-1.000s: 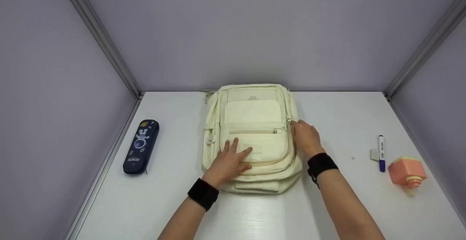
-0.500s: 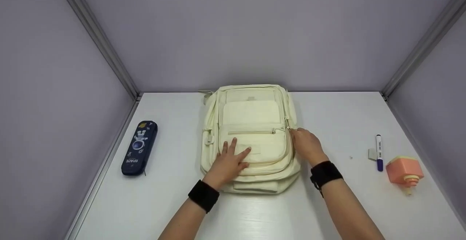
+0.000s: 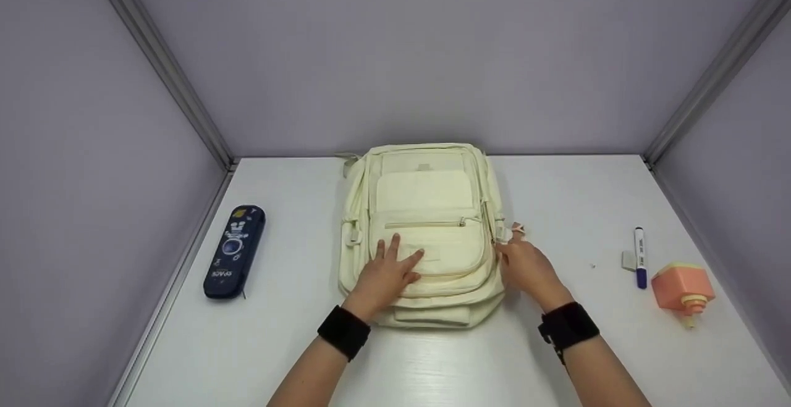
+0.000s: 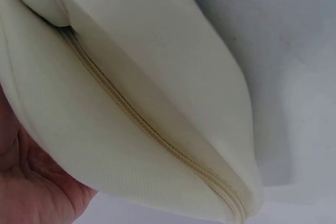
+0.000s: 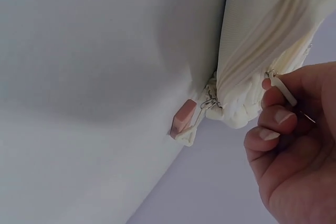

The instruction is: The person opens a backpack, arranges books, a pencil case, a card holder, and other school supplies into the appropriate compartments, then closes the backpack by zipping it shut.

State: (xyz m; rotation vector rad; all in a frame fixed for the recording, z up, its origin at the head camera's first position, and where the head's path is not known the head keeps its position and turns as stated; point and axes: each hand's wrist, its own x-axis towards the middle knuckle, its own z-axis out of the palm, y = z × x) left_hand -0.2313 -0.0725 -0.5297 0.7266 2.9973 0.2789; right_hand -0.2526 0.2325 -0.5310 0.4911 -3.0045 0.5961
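Left fingers (image 3: 393, 250) lie spread on the backpack (image 3: 426, 191); right fingers (image 5: 278, 119) pinch its side zipper pull (image 5: 284, 90)

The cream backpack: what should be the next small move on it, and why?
Probably, draw the zipper pull a little further toward the near end of the backpack: the right grip pinches it, it sits nearer that end than a second ago, and the left grip lies spread on the front, which should steady the backpack.

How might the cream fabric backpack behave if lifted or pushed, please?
The cream fabric backpack would probably sag when lifted, since its cloth bulges and folds. Lying flat on the white table, it seems unlikely to roll.
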